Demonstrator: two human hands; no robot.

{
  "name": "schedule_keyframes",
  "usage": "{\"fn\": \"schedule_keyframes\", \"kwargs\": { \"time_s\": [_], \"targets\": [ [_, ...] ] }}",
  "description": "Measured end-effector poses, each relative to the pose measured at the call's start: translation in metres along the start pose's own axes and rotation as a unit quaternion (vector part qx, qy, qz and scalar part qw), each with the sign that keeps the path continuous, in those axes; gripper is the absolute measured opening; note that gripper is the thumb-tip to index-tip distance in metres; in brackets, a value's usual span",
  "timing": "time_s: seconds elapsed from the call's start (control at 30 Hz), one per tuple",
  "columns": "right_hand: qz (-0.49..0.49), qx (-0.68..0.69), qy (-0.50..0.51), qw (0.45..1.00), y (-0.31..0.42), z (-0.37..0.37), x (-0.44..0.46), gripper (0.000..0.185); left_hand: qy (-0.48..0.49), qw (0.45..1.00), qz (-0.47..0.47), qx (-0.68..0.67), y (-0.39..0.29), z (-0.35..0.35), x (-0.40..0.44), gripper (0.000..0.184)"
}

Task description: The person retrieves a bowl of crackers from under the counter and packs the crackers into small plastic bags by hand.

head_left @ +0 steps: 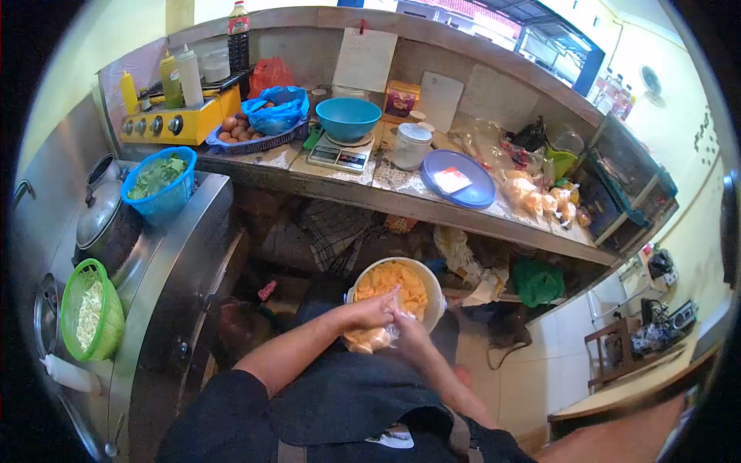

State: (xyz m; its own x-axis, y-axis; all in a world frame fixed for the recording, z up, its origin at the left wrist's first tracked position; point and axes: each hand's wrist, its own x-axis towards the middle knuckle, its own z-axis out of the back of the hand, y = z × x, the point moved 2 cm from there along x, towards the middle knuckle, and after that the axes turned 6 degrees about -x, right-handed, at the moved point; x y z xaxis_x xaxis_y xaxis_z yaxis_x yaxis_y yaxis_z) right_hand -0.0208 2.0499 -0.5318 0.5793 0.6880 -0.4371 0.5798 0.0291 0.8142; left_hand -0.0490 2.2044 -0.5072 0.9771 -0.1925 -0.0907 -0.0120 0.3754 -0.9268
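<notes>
A white bucket (438, 299) full of thin orange chips (394, 278) stands in front of my lap. Just over its near rim I hold a clear plastic bag (370, 339) with some of the same orange chips in its bottom. My left hand (372, 311) is closed on the bag's gathered neck. Close beside it, my right hand (409, 333) also grips the neck, its fingers partly hidden. A tip of clear plastic sticks up between the two hands.
On the counter stand a kitchen scale (340, 154) with a blue bowl (349, 117), a lidded jar (411, 147), a blue plate (478, 189) and eggs (231, 131). A green basket (112, 328) sits at left. Another person's arm (617, 432) enters at lower right.
</notes>
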Motion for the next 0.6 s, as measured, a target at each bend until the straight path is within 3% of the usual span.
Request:
{"fn": "schedule_keyframes", "kwargs": {
  "time_s": [0.1,0.17,0.23,0.3,0.37,0.43,0.5,0.57,0.6],
  "targets": [
    [0.088,-0.005,-0.006,0.996,-0.007,0.016,0.029,0.035,0.016,0.995,-0.011,-0.101,0.023,-0.005,0.003,0.089],
    [0.056,0.018,-0.061,0.996,0.015,0.008,0.021,0.034,0.005,0.989,-0.014,-0.15,0.021,0.0,0.0,0.091],
    [0.079,0.008,-0.098,0.992,0.018,0.023,0.034,0.035,0.015,0.988,0.045,-0.15,0.04,0.006,-0.001,0.087],
    [0.083,-0.087,-0.189,0.974,0.038,0.024,0.027,0.034,-0.001,0.985,0.059,-0.162,0.04,0.015,-0.009,0.083],
    [0.265,-0.256,-0.23,0.901,0.05,0.024,0.018,0.036,-0.005,0.958,0.086,-0.272,0.023,0.024,-0.019,0.078],
    [0.415,-0.387,-0.181,0.803,0.082,-0.005,-0.015,0.045,0.036,0.944,0.088,-0.316,0.004,0.035,-0.022,0.071],
    [0.512,-0.584,-0.059,0.627,0.109,-0.041,-0.042,0.071,0.041,0.929,0.097,-0.354,-0.003,0.042,-0.022,0.052],
    [0.469,-0.694,0.011,0.546,0.11,-0.064,-0.05,0.09,0.11,0.909,0.167,-0.365,0.006,0.052,-0.015,0.042],
    [0.447,-0.722,0.038,0.526,0.11,-0.067,-0.048,0.097,0.125,0.898,0.162,-0.39,-0.029,0.049,-0.017,0.036]
  ]
}}
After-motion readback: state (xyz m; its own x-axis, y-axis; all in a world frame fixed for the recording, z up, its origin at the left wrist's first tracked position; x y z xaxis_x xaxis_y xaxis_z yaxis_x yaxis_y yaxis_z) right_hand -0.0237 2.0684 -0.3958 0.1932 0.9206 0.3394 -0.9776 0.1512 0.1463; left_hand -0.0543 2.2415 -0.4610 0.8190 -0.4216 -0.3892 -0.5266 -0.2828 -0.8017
